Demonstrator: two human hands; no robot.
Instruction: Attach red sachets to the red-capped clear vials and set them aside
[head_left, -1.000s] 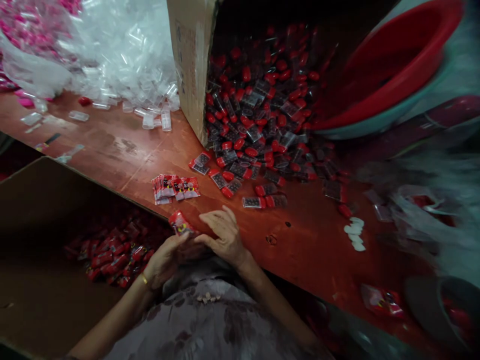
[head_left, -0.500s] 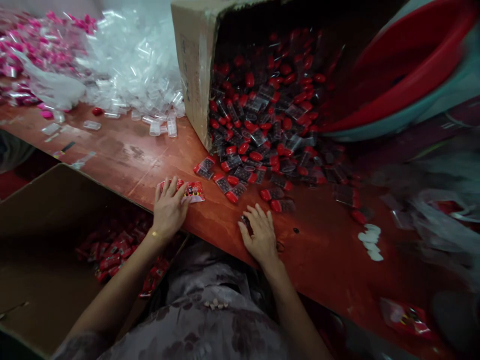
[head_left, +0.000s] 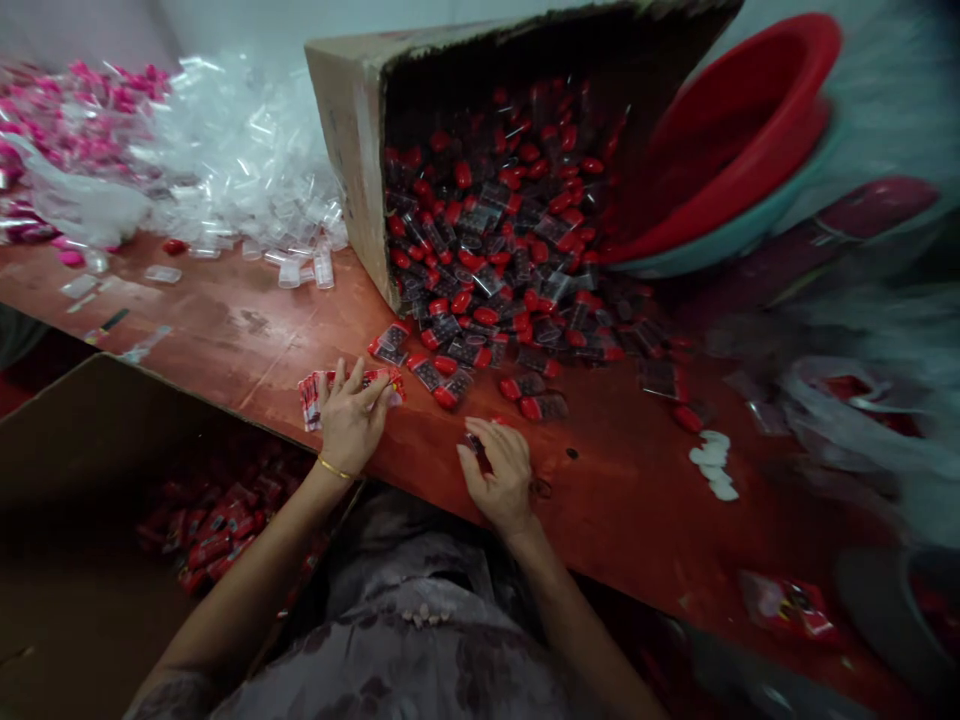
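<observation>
My left hand (head_left: 351,425) rests on a spread of red printed cards (head_left: 309,398) near the table's front edge. Its fingers are stretched apart, and cards show on both sides of them. To the right, my right hand (head_left: 501,468) is curled over a small clear container with a red cap (head_left: 475,445), mostly hidden under the fingers. Several similar red-capped containers (head_left: 450,388) lie just beyond the hands. They spill from a heap (head_left: 510,230) in a cardboard box (head_left: 349,160) tipped on its side.
Clear plastic tubes (head_left: 232,150) and pink caps (head_left: 112,110) are piled at the back left. A red basin (head_left: 810,70) leans right of the box. White discs (head_left: 712,463) lie on the red-brown table (head_left: 600,530). Below left, an open carton (head_left: 67,420) holds red packets (head_left: 217,540).
The whole view has shifted a little. More of the cards now show fanned out left of my left hand. My right hand stays over the small container, its fingers more curled.
</observation>
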